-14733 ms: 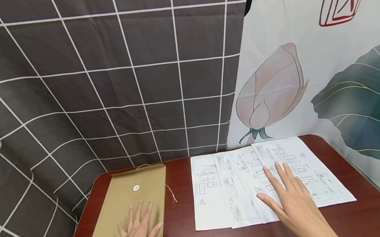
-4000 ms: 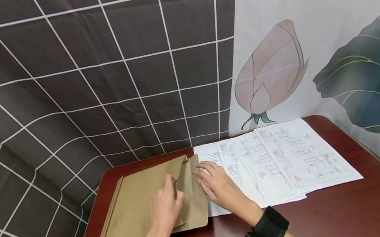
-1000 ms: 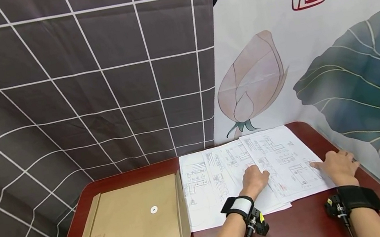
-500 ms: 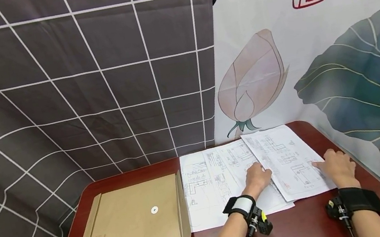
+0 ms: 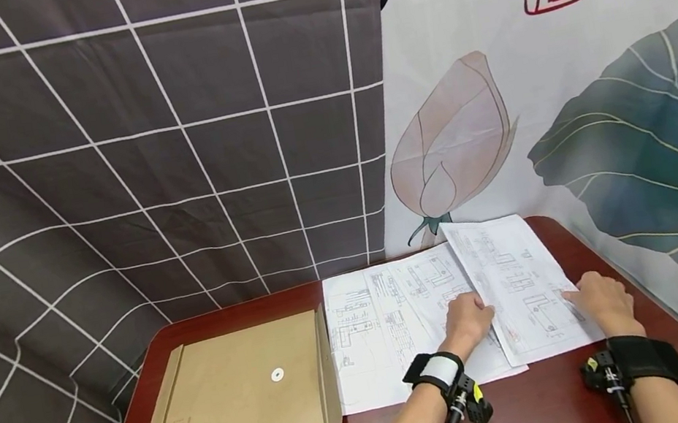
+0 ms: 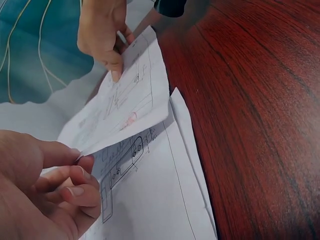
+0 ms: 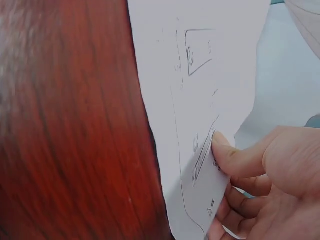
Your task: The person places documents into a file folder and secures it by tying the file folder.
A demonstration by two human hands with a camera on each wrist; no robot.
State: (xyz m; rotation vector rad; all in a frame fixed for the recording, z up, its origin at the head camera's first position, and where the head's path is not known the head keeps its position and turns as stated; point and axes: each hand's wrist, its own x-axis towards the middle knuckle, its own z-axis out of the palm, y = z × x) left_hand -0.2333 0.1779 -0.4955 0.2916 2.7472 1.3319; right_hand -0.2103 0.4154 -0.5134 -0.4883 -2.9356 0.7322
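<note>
Between both hands is a white sheet of paper (image 5: 517, 287) printed with technical drawings, raised off the sheets under it. My left hand (image 5: 468, 322) pinches its left edge between thumb and curled fingers; the left wrist view shows this left hand (image 6: 47, 185) with the sheet's edge (image 6: 125, 112) lifted. At the opposite edge my right hand (image 5: 605, 302) grips the sheet, thumb on top and fingers beneath. In the right wrist view that right hand (image 7: 270, 180) holds the paper (image 7: 200, 90) near its margin. Other drawing sheets (image 5: 392, 336) lie overlapped to the left.
A brown paper envelope (image 5: 235, 394) with a white round button lies flat on the left of the dark red table (image 5: 196, 319). A grey grid cloth (image 5: 203, 151) and a white printed cloth (image 5: 448, 17) hang behind. Each wrist wears a strap with a small camera.
The top sheet has lifted and shifted right and away, uncovering more of the sheets below. Both hands moved slightly right with it. Earlier the hands were at the envelope, which now lies turned and left alone.
</note>
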